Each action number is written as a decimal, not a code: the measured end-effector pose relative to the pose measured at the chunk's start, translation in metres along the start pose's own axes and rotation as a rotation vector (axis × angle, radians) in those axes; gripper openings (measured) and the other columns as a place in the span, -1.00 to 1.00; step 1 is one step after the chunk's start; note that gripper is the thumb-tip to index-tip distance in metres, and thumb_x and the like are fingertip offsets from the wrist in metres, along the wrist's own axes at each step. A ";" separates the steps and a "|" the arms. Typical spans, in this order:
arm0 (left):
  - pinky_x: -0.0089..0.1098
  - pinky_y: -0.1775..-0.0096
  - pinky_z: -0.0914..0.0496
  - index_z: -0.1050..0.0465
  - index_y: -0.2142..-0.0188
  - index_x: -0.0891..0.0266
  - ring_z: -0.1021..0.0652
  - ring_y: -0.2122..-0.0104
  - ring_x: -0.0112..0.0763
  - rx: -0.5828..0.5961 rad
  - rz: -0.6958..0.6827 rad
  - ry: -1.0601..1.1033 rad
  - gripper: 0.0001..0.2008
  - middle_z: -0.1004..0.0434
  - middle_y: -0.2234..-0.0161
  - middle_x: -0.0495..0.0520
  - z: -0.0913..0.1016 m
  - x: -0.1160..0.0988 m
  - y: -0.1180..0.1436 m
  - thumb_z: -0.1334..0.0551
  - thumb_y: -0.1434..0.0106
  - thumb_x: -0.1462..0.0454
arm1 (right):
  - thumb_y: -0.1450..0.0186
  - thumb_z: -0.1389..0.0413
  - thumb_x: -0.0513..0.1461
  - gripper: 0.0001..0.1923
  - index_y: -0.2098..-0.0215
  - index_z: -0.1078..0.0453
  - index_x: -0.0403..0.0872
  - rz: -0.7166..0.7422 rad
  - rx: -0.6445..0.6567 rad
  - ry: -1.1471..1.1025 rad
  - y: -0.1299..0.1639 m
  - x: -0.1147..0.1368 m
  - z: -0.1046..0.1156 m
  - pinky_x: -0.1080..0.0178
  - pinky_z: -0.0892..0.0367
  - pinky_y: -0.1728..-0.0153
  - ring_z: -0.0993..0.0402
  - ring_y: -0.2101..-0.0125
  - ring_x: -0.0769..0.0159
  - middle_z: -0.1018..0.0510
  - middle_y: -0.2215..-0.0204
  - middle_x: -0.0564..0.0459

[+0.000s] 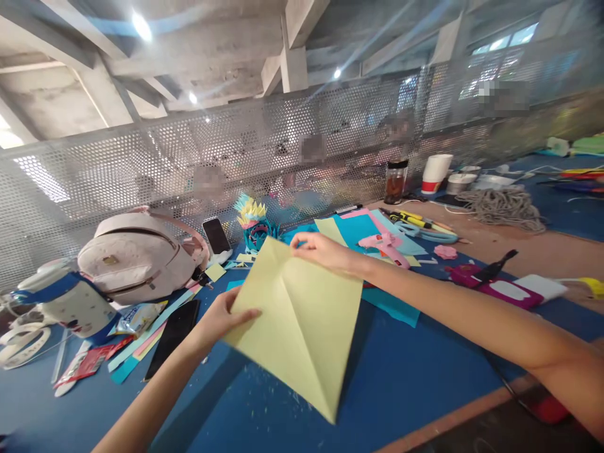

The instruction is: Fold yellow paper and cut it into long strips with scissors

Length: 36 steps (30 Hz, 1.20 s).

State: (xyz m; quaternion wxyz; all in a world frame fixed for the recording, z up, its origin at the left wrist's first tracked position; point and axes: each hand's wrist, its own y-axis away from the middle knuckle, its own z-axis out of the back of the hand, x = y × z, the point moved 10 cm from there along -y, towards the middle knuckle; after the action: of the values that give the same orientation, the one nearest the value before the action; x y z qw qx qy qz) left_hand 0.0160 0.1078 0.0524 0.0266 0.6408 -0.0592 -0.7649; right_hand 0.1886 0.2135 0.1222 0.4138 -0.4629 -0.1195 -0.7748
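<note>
A square sheet of pale yellow paper (pixel 311 321), creased along a diagonal, is held up over the blue table by both hands. My left hand (pixel 231 314) grips its left edge, thumb on top and fingers hidden beneath. At the upper edge, my right hand (pixel 325 251) has its fingers curled over the paper. Just behind the sheet stands a folded-paper piece (pixel 257 233) in blue, yellow and pink. Blue paper sheets (pixel 391 305) lie partly under my right forearm, and a pink glue gun (pixel 384 245) rests beyond it.
To the left are a pale pink backpack (pixel 136 251), a white and blue bottle (pixel 73 305) and a black phone (pixel 174 336). Scissors (pixel 425 231), a coil of grey cord (pixel 504 206) and a paper cup (pixel 436 173) sit at right. A perforated metal screen (pixel 189 157) borders the table's back.
</note>
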 end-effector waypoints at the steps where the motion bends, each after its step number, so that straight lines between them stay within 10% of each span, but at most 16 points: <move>1: -0.24 0.19 -0.52 -0.53 0.12 0.30 -0.66 0.24 -0.08 -0.051 0.013 -0.019 -0.43 -0.67 0.16 0.23 0.008 -0.001 0.000 -0.52 0.06 0.05 | -0.36 0.00 0.02 -0.69 0.17 -0.23 -0.04 -0.007 -0.099 -0.057 0.004 0.002 0.013 0.34 -0.23 0.50 -0.38 0.49 0.39 -0.48 0.38 0.09; 7: -0.34 0.12 -0.51 -0.59 0.20 0.30 -0.65 0.18 -0.16 -0.111 -0.108 0.125 -0.54 -0.70 0.22 0.17 0.024 -0.011 0.002 -0.51 0.02 0.06 | -0.26 -0.19 0.02 -0.68 0.22 -0.28 0.02 -0.052 -0.392 -0.494 0.030 -0.008 0.047 0.31 -0.32 0.47 -0.44 0.44 0.32 -0.48 0.39 0.12; 20: -0.30 0.16 -0.58 -0.43 -0.09 0.32 -0.67 0.16 -0.14 -0.235 0.140 0.576 -0.57 -0.65 0.05 0.25 0.004 -0.005 0.007 -0.15 -0.39 0.07 | -0.23 -0.29 -0.07 -0.55 -0.03 -0.43 -0.07 -0.110 -0.097 -0.736 0.028 -0.011 0.005 0.29 -0.48 0.28 -0.59 0.29 0.27 -0.64 0.18 -0.04; 26: -0.24 0.11 -0.57 -0.45 -0.06 0.34 -0.66 0.14 -0.03 -0.203 0.093 0.474 -0.44 -0.67 0.11 0.27 0.007 -0.003 0.008 -0.31 -0.22 -0.02 | -0.18 -0.33 -0.04 -0.51 -0.01 -0.46 -0.08 -0.102 0.013 -0.760 0.035 -0.010 0.000 0.27 -0.46 0.15 -0.58 0.19 0.26 -0.61 0.06 -0.08; 31: -0.16 0.22 -0.59 -0.54 0.00 0.28 -0.66 0.17 0.08 -0.271 -0.237 -0.027 -0.31 -0.68 0.15 0.26 0.020 -0.048 0.040 -0.26 -0.13 -0.22 | -0.13 -0.36 -0.02 -0.61 0.17 -0.54 -0.06 0.000 -0.036 -0.619 0.034 -0.003 0.011 0.12 -0.35 -0.06 -0.49 -0.01 0.15 -0.56 -0.02 -0.08; 34: -0.13 0.00 -0.50 -0.52 -0.10 0.07 -0.60 0.00 -0.01 0.147 -0.778 -0.694 -0.56 -0.61 -0.01 0.19 -0.066 -0.088 0.084 -0.06 -0.41 -0.01 | -0.16 -0.32 0.03 -0.66 0.32 -0.56 -0.07 0.103 0.020 -0.542 0.036 0.010 0.010 0.11 -0.35 -0.05 -0.29 -0.20 0.00 -0.36 -0.23 -0.10; 36: -0.19 0.08 -0.54 -0.41 -0.19 0.12 -0.60 -0.01 -0.08 0.182 -1.117 -1.065 -0.59 -0.56 -0.08 0.19 -0.118 -0.086 0.116 0.00 -0.46 0.17 | -0.20 -0.27 0.04 -0.65 0.28 -0.56 -0.07 0.061 0.090 -0.519 0.036 0.005 0.001 0.15 -0.38 0.01 -0.28 -0.21 -0.01 -0.31 -0.26 -0.12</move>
State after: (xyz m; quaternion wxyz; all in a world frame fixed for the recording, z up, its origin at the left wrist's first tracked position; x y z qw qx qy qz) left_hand 0.1432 -0.0036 0.1310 -0.4475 0.1212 0.2051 -0.8620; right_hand 0.2149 0.1885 0.1195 0.4127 -0.6307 -0.2418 -0.6111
